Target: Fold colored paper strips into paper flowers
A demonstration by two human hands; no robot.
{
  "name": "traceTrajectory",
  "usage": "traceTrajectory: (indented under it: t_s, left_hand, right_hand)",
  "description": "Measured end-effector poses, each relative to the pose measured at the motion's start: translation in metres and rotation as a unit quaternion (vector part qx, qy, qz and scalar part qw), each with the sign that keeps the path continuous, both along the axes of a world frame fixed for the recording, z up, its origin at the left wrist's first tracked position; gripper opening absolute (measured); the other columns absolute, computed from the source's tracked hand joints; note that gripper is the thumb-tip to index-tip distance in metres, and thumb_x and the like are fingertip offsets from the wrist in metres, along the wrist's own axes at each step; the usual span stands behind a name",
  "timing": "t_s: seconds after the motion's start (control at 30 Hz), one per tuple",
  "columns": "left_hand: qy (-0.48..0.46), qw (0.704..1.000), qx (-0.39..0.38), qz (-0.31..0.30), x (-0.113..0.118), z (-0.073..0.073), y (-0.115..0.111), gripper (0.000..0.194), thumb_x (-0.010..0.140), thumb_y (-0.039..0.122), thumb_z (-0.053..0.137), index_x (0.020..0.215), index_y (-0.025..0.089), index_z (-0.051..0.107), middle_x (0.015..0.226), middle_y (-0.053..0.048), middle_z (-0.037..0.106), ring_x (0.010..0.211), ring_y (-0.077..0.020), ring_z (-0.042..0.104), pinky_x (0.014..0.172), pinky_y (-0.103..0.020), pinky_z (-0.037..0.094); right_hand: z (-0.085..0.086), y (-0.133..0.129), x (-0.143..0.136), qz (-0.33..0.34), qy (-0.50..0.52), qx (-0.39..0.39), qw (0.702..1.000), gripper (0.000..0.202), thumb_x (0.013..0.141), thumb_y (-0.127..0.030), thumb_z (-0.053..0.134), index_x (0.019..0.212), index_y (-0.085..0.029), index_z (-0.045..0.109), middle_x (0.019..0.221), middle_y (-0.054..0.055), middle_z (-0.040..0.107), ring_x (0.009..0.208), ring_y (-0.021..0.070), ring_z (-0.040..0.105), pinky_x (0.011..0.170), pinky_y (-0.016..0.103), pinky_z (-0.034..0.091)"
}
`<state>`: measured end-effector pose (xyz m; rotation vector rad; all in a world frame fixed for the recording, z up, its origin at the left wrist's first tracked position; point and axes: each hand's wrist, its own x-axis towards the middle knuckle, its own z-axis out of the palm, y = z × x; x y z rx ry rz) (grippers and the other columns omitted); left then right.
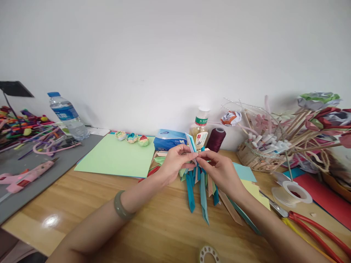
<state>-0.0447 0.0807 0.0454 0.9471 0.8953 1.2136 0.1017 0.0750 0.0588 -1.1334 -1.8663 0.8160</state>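
At the bottom edge of the frame a tape roll [202, 252] is cut off, and at lower right the handles of the red-handled scissors [285, 214] run out of view. At centre, the left hand [175, 163] pinches a folded white-and-blue paper strip [191, 142] and the right hand [221, 168] pinches its lower edge, fingertips concealing the fold; teal paper strips [189, 191] below are partly covered. Beyond, the hands and work obscure part of a plastic bottle [199, 128], its label only partly legible, beside a maroon thread spool [216, 139].
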Motion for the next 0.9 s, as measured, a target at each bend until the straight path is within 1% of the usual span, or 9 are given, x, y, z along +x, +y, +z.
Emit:
traceTrajectory:
  t_s: [0.13,0.23,0.3,0.4,0.5,0.6,0.67,0.77,0.9]
  left_hand:
    - [-0.003,1.0,0.001,0.0,0.0,0.002,-0.002,0.023,0.062,0.023,0.073,0.069,0.015,0.052,0.071,0.002,0.055,0.067,-0.0101,0.058,0.063,-0.026,0.053]
    - [0.014,1.0,0.003,-0.001,-0.001,0.006,-0.003,0.022,0.062,0.023,0.073,0.068,0.015,0.054,0.071,0.002,0.057,0.066,-0.0102,0.058,0.06,-0.024,0.051]
    - [0.033,0.999,0.005,0.002,-0.002,0.011,-0.003,0.018,0.063,0.024,0.072,0.072,0.014,0.059,0.073,0.0,0.06,0.068,-0.0107,0.058,0.059,-0.022,0.049]
    - [0.042,0.999,0.021,0.002,-0.005,0.018,-0.003,0.019,0.064,0.025,0.071,0.078,0.013,0.066,0.076,-0.002,0.064,0.07,-0.0107,0.058,0.06,-0.02,0.046]
    - [0.052,0.997,0.048,-0.017,-0.007,0.023,-0.004,0.017,0.062,0.027,0.072,0.07,0.012,0.068,0.069,-0.001,0.063,0.066,-0.01,0.056,0.061,-0.021,0.044]
    - [0.079,0.995,0.051,-0.039,-0.008,0.024,-0.005,0.02,0.061,0.031,0.074,0.066,0.012,0.068,0.062,0.001,0.06,0.059,-0.0087,0.052,0.058,-0.021,0.042]
    - [0.089,0.994,0.052,-0.042,-0.009,0.023,-0.005,0.02,0.063,0.032,0.073,0.067,0.013,0.069,0.062,0.0,0.061,0.058,-0.0085,0.052,0.059,-0.022,0.042]
    - [0.071,0.996,0.049,-0.034,-0.009,0.021,-0.005,0.019,0.066,0.032,0.071,0.072,0.014,0.07,0.069,-0.002,0.064,0.062,-0.0096,0.055,0.063,-0.023,0.043]
    - [0.057,0.997,0.024,-0.039,-0.008,0.02,-0.004,0.022,0.063,0.032,0.073,0.075,0.014,0.072,0.074,-0.003,0.066,0.068,-0.0107,0.056,0.064,-0.022,0.043]
  right_hand:
    - [0.0,-0.002,-0.002,-0.003,0.003,-0.004,1.0,0.016,0.075,-0.03,0.058,0.084,-0.019,0.067,0.08,0.004,0.071,0.072,0.0196,0.063,0.067,0.031,0.049]
    - [-0.001,0.0,-0.001,-0.002,0.014,-0.015,1.0,0.018,0.076,-0.032,0.058,0.082,-0.018,0.067,0.077,0.004,0.07,0.069,0.0193,0.063,0.066,0.031,0.049]
    - [-0.001,0.001,0.0,0.009,0.025,-0.028,0.999,0.021,0.076,-0.036,0.058,0.081,-0.017,0.066,0.077,0.005,0.07,0.068,0.019,0.063,0.064,0.03,0.05]
    - [0.002,0.003,0.002,0.03,0.033,-0.043,0.998,0.024,0.076,-0.039,0.058,0.081,-0.016,0.064,0.077,0.005,0.068,0.069,0.0183,0.062,0.062,0.028,0.049]
    - [0.005,0.003,0.003,0.055,0.029,-0.049,0.997,0.024,0.076,-0.039,0.057,0.078,-0.016,0.064,0.075,0.004,0.067,0.067,0.0174,0.06,0.061,0.028,0.047]
    - [0.005,0.003,0.004,0.072,0.021,-0.05,0.996,0.022,0.077,-0.038,0.056,0.074,-0.017,0.063,0.073,0.003,0.066,0.066,0.0172,0.059,0.061,0.028,0.047]
    - [0.004,0.003,0.004,0.075,0.019,-0.045,0.996,0.021,0.078,-0.036,0.056,0.075,-0.017,0.063,0.074,0.003,0.066,0.067,0.0173,0.059,0.063,0.029,0.047]
    - [0.003,0.003,0.003,0.072,0.024,-0.037,0.996,0.021,0.078,-0.037,0.056,0.078,-0.017,0.063,0.076,0.004,0.066,0.069,0.0175,0.059,0.064,0.029,0.048]
    - [0.002,0.004,0.003,0.066,0.027,-0.024,0.997,0.022,0.079,-0.038,0.055,0.08,-0.017,0.062,0.075,0.003,0.067,0.067,0.0169,0.06,0.061,0.027,0.049]
